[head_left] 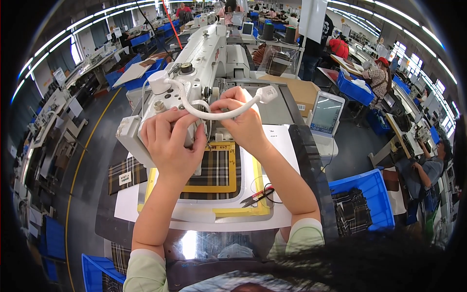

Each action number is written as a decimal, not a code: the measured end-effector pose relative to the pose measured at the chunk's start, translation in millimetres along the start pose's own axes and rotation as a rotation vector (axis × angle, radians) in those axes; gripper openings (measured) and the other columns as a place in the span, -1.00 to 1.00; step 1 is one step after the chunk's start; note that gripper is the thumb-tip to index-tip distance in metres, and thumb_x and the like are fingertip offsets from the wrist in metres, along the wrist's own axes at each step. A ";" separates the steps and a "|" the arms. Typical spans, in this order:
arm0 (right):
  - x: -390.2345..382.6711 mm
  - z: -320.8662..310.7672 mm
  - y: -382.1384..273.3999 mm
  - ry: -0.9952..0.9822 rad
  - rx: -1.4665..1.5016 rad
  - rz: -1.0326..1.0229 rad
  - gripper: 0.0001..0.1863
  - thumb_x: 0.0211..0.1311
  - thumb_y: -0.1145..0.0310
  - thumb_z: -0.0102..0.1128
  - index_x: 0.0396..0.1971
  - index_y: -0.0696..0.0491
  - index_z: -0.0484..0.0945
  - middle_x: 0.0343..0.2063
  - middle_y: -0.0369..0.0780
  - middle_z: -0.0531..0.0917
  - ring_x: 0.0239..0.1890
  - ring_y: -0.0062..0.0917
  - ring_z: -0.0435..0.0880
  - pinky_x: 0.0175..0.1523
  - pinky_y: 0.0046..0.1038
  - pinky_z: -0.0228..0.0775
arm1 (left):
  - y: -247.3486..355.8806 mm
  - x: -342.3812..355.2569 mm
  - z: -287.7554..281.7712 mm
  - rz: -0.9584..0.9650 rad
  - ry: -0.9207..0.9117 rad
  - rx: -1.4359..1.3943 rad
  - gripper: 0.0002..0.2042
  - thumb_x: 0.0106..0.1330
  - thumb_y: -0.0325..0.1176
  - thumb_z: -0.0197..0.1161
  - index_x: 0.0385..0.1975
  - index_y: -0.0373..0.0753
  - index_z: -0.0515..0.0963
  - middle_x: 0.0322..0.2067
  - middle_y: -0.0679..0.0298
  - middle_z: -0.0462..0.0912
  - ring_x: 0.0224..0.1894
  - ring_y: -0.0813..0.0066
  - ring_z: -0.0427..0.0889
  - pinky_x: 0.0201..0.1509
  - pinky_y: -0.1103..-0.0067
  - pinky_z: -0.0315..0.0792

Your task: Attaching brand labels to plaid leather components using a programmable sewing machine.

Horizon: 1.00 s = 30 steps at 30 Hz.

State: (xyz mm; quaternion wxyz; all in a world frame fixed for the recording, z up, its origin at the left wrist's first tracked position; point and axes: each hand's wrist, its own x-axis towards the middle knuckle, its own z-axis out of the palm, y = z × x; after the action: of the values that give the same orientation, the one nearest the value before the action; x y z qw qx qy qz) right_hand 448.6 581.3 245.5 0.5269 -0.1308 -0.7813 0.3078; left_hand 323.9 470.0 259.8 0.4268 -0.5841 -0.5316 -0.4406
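Note:
Both my hands are raised to the head of a white sewing machine [206, 51]. My left hand [170, 143] has its fingers bent against the front of the head, near the needle area. My right hand [243, 121] is closed in a pinch on the right side of the head; what the fingertips of either hand grip is hidden or too small to make out. A white bendable lamp [224, 116] arches across in front of my fingers. Below, plaid fabric [214, 168] lies within a yellow frame [232, 170] on the machine bed.
Red-and-black thread snips [258, 196] lie right of the frame. Another plaid piece [127, 174] with a light label is at left. Blue bins [382, 194] hold plaid pieces. A control screen [325, 114] stands at right. Other people work at benches farther off.

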 end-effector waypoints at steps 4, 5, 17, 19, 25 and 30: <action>0.0 -0.3 0.7 -0.017 0.006 -0.007 -0.87 0.06 0.41 0.19 -0.37 0.08 0.62 -0.28 -0.22 0.41 -0.21 -0.41 0.48 -0.09 -0.45 0.35 | 0.0 0.2 -1.4 0.001 -0.009 0.001 -0.75 -0.11 -0.40 0.37 -0.37 -0.05 0.57 -0.31 0.42 0.50 -0.18 0.37 0.45 -0.02 0.42 0.19; 0.1 0.1 0.5 -0.018 0.008 -0.007 -0.87 0.06 0.41 0.19 -0.37 0.08 0.62 -0.28 -0.22 0.41 -0.21 -0.41 0.48 -0.09 -0.45 0.35 | 0.7 0.9 -2.3 0.001 -0.010 0.004 -0.75 -0.11 -0.40 0.37 -0.37 -0.05 0.57 -0.31 0.42 0.50 -0.18 0.37 0.45 -0.02 0.42 0.19; -1.3 4.1 3.5 -0.006 0.077 -0.029 -0.85 0.01 0.50 0.25 -0.36 0.11 0.62 -0.28 -0.29 0.43 -0.22 -0.56 0.47 -0.13 -0.53 0.35 | 14.7 7.7 -2.4 -0.063 -0.093 0.120 -0.87 -0.01 -0.37 0.36 -0.45 -0.10 0.57 -0.37 0.40 0.43 -0.22 0.32 0.41 -0.01 0.35 0.19; -1.5 3.4 3.5 -0.004 0.080 -0.023 -0.86 0.03 0.49 0.25 -0.35 0.11 0.62 -0.28 -0.28 0.43 -0.23 -0.55 0.47 -0.14 -0.53 0.36 | 15.0 7.2 -1.3 -0.062 -0.077 0.121 -0.89 0.02 -0.38 0.34 -0.46 -0.12 0.55 -0.37 0.39 0.43 -0.22 0.30 0.42 -0.01 0.34 0.19; -0.1 -5.1 -5.5 -0.012 -0.035 -0.054 -0.88 0.03 0.47 0.24 -0.38 0.12 0.63 -0.28 -0.26 0.46 -0.25 -0.57 0.49 -0.16 -0.54 0.37 | 15.7 6.8 -0.9 -0.093 -0.100 0.012 -0.92 0.07 -0.43 0.27 -0.47 -0.16 0.50 -0.32 0.36 0.52 -0.14 0.29 0.47 0.07 0.31 0.18; 3.6 -15.0 -20.5 0.037 -0.138 0.017 -0.92 0.01 0.46 0.25 -0.48 0.14 0.62 -0.38 -0.25 0.53 -0.43 -0.55 0.51 -0.32 -0.55 0.37 | 6.9 0.0 -18.5 -0.097 -0.097 -0.410 -0.93 0.16 -0.54 0.15 -0.42 -0.20 0.43 -0.43 0.35 0.61 -0.10 0.29 0.58 0.24 0.28 0.16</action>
State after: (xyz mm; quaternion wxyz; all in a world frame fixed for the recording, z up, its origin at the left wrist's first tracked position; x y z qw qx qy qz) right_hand 463.2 572.5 264.7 0.5282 -0.1793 -0.7897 0.2554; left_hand 329.7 451.6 264.2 0.2513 -0.6529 -0.4784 -0.5308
